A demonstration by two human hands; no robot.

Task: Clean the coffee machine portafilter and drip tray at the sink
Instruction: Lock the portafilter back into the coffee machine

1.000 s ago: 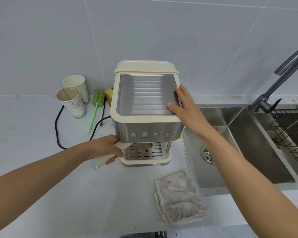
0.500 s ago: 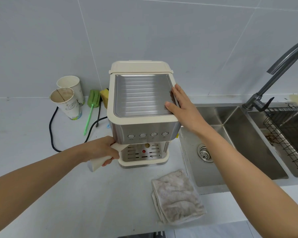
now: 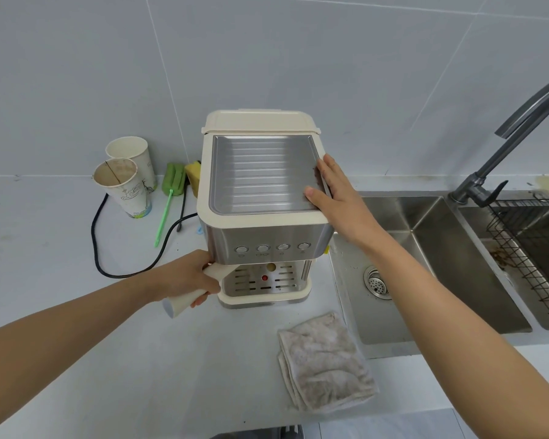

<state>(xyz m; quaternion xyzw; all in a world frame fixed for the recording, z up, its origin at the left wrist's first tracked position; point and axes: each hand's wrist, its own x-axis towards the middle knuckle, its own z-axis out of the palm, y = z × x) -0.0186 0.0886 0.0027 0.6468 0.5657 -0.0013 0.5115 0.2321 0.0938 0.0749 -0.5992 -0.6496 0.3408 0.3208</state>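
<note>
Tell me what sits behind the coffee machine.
A yellow sponge peeks out behind the coffee machine at its left edge, a green brush beside it, a black cord trailing forward. Anything directly behind is covered by the machine's body.

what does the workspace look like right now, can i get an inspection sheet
surface: white counter, a few dark specks by the machine
job's things: coffee machine upright; portafilter handle juts out front left; drip tray seated in its base; sink to the right
clutter: stained paper cup, second cup behind it, green brush, yellow sponge, soiled folded cloth, wire basket in the far basin
hands: left hand grips the portafilter handle; right hand lies flat on the machine's top right edge
cables: black cord loops on the counter left of the machine
surroundings: tiled wall, faucet over the sink
</note>
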